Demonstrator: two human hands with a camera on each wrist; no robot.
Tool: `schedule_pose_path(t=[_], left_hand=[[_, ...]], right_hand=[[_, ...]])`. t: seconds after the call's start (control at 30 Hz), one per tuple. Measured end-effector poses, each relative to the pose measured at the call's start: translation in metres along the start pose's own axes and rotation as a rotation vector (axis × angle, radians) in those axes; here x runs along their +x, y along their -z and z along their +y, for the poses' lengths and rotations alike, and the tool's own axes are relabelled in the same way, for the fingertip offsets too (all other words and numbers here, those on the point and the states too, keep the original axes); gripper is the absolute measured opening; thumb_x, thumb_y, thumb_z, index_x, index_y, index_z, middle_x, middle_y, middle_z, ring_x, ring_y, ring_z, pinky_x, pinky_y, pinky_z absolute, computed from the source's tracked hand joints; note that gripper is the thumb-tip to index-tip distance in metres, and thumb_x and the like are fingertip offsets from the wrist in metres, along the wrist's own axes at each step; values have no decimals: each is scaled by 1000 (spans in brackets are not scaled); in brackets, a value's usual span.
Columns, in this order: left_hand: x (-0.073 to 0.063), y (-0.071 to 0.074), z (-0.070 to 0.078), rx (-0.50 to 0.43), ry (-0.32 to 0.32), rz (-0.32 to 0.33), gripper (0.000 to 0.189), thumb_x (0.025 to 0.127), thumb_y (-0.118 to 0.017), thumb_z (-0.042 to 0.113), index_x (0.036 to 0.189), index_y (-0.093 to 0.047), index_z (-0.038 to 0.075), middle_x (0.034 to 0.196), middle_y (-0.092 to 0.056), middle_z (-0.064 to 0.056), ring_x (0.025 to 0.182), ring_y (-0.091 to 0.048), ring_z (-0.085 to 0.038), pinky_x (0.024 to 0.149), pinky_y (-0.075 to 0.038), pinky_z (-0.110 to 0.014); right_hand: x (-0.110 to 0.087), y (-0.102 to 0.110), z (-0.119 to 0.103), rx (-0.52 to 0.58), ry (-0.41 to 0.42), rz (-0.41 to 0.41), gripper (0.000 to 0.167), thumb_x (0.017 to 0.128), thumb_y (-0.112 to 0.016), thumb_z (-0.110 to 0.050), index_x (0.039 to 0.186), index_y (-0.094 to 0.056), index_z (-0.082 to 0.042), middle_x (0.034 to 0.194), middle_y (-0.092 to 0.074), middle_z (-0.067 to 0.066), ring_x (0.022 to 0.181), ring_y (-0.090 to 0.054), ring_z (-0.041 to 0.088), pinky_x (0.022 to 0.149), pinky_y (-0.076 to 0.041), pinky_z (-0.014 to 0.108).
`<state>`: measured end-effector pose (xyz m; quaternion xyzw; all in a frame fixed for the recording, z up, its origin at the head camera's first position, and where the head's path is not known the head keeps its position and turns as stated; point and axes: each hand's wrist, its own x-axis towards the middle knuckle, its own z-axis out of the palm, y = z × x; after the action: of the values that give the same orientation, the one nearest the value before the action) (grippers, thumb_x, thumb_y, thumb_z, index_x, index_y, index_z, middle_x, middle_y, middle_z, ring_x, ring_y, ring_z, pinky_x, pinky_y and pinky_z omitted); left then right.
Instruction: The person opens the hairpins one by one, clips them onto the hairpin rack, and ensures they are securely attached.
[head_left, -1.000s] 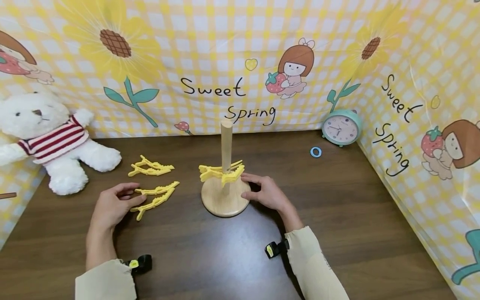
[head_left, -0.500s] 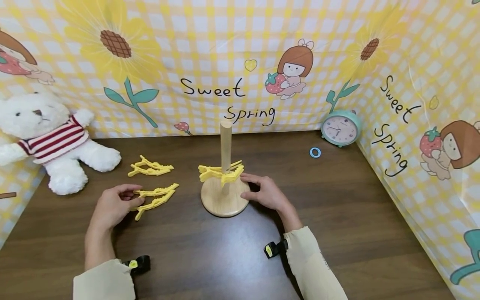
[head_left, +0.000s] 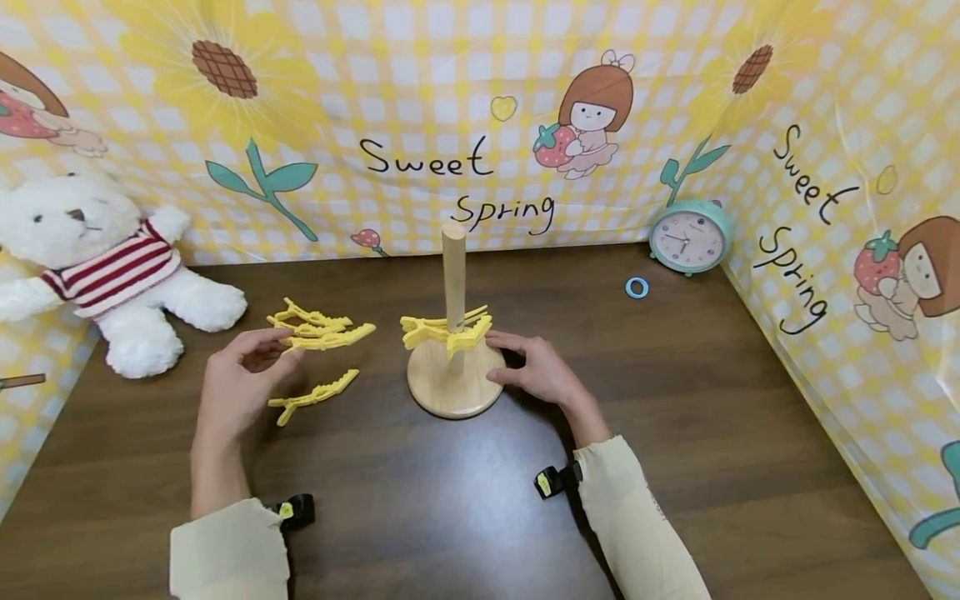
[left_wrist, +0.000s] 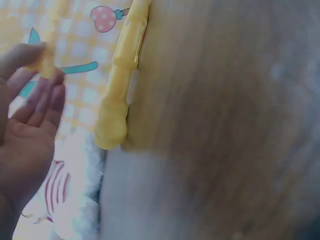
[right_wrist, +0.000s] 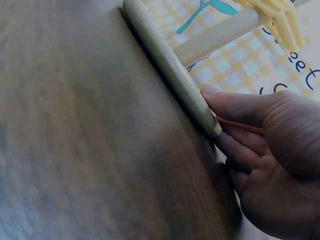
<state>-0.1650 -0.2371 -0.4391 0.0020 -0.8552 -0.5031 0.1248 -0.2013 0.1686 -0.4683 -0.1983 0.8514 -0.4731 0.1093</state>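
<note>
My left hand (head_left: 243, 379) pinches the near end of a yellow hair clip (head_left: 337, 337), held above the table. In the head view this clip overlaps other yellow clips (head_left: 318, 318) behind it. Nearer to me, one more clip (head_left: 318, 393) lies on the table; the left wrist view shows a clip (left_wrist: 117, 85) close up. With thumb and fingers, my right hand (head_left: 536, 371) grips the right edge of the round base (head_left: 450, 392) of a wooden stand. Yellow clips (head_left: 467, 337) cluster round its upright post (head_left: 453, 275), partway up.
A white teddy bear (head_left: 142, 325) in a striped shirt sits at the back left. Toward the back right are a blue ring (head_left: 637, 287) and a green alarm clock (head_left: 688, 237). Checked cloth walls (head_left: 330, 217) border the brown table (head_left: 750, 467) behind and at the right.
My left hand has lifted one clip away from the one beside it and carried it slightly back and right. My right hand still grips the base. The head view has tilted slightly.
</note>
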Motion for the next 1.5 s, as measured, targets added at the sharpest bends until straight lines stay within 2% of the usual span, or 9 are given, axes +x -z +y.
schedule_pose_path(t=[0.13, 0.3, 0.4, 0.63, 0.8, 1.0, 1.1, 1.23, 1.5], left_hand=[[-3, -3, 9, -101, -32, 75, 35, 89, -78, 5, 121, -70, -5, 102, -67, 12, 97, -61, -9, 85, -48, -12], [-6, -5, 26, -162, -115, 184, 30, 85, -80, -1, 115, -73, -6, 97, -71, 10, 93, -65, -11, 83, -50, -14], [-5, -9, 38, -181, -176, 208, 29, 84, -80, -4, 112, -74, -7, 97, -73, 8, 90, -66, -10, 82, -50, -14], [2, -26, 57, -227, -349, 100, 33, 79, -79, -16, 111, -73, -9, 104, -72, -11, 96, -65, -16, 84, -51, -18], [0, -32, 61, -214, -384, 66, 33, 76, -79, -19, 107, -74, -8, 102, -72, -15, 95, -64, -14, 84, -50, -16], [2, -34, 67, -225, -455, 22, 33, 76, -76, -22, 107, -73, -9, 104, -69, -24, 97, -65, -15, 86, -51, -19], [4, -35, 70, -200, -494, 10, 35, 75, -76, -24, 107, -74, -9, 104, -70, -23, 99, -66, -12, 86, -51, -18], [6, -41, 75, -138, -551, 3, 37, 72, -80, -22, 104, -77, -4, 101, -74, -16, 98, -66, -9, 86, -51, -18], [8, -50, 83, -115, -632, -4, 32, 70, -82, -20, 97, -79, -3, 94, -73, -12, 89, -68, -16, 83, -51, -18]], right_hand=[[1, -5, 0, 1, 8, -16, 57, 91, -78, -16, 143, -58, -3, 149, -53, 9, 142, -42, 25, 114, -37, 43], [1, -10, -1, 11, 14, -26, 57, 92, -78, -16, 143, -57, -1, 149, -53, 10, 142, -42, 26, 114, -37, 43], [2, -9, -1, 11, 7, -38, 58, 92, -78, -17, 143, -56, -2, 150, -52, 9, 143, -41, 25, 114, -36, 42], [1, 2, -1, 13, -5, 2, 56, 91, -78, -14, 143, -58, -5, 149, -53, 8, 143, -41, 26, 114, -36, 45], [0, -1, 0, 2, -16, -23, 57, 92, -78, -17, 144, -57, -6, 151, -51, 7, 143, -40, 24, 114, -36, 43], [1, -5, 0, 6, -9, -1, 56, 91, -79, -15, 142, -59, -5, 149, -53, 7, 142, -42, 24, 114, -36, 42], [1, -3, 0, 6, -11, -6, 56, 91, -79, -15, 142, -59, -4, 149, -53, 7, 143, -41, 24, 114, -36, 42], [0, 2, -1, 9, -13, -8, 57, 91, -78, -15, 143, -58, -4, 149, -53, 7, 143, -40, 24, 114, -36, 43], [0, 2, -3, -6, -18, -5, 57, 90, -79, -17, 142, -59, -6, 150, -52, 7, 143, -41, 24, 114, -36, 44]])
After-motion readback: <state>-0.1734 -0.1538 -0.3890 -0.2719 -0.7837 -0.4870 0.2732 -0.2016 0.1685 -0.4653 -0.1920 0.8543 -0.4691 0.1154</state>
